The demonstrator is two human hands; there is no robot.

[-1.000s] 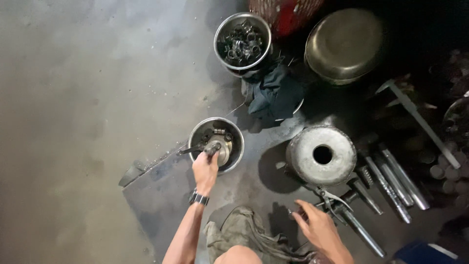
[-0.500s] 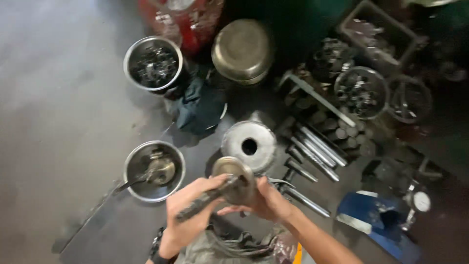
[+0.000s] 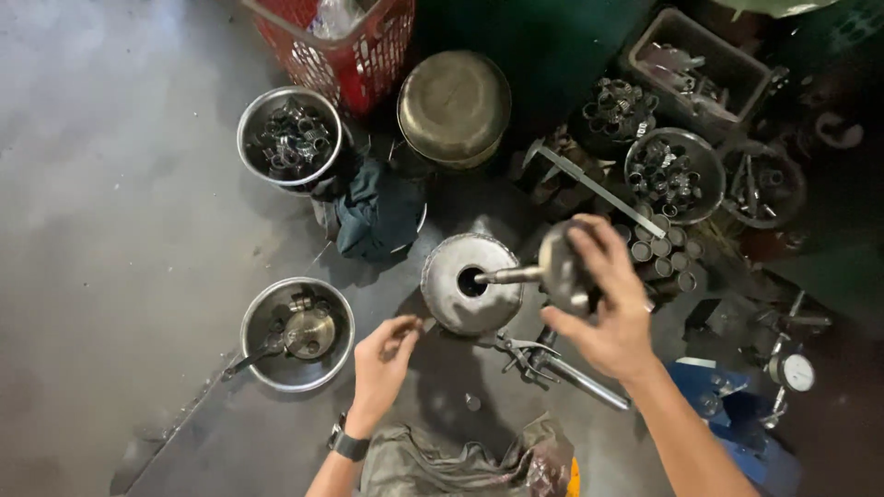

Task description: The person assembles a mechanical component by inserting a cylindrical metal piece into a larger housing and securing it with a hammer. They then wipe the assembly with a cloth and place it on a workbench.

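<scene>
Since half a second back the shafted metal part [image 3: 552,269] has swung from in front of my lap out to the right; my right hand [image 3: 603,313] alone carries it now, fingers clenched round the disc-shaped head, shaft tip pointing left at the hole of the domed metal block [image 3: 471,283]; whether the tip touches the rim I cannot tell; my left hand [image 3: 382,364] has let go and hangs loosely curled, holding nothing, just beside the block's left edge.

Part looks solid steel: heavy for its size, stiff, probably oily and slick, top-heavy at the head; best held round the head's rim as now, with the shaft free.

Outward: pliers-like tool [image 3: 552,364] on the floor right under the part, near the block's base; shallow steel bowl [image 3: 296,333] with a disc and a handle in it to the left; dark rag [image 3: 373,207] behind; bowl of small rings [image 3: 290,138], upturned pan [image 3: 454,106], red basket [image 3: 345,46] further back; bowls of rings [image 3: 672,175] and a dial gauge [image 3: 794,373] crowd the right side.
</scene>
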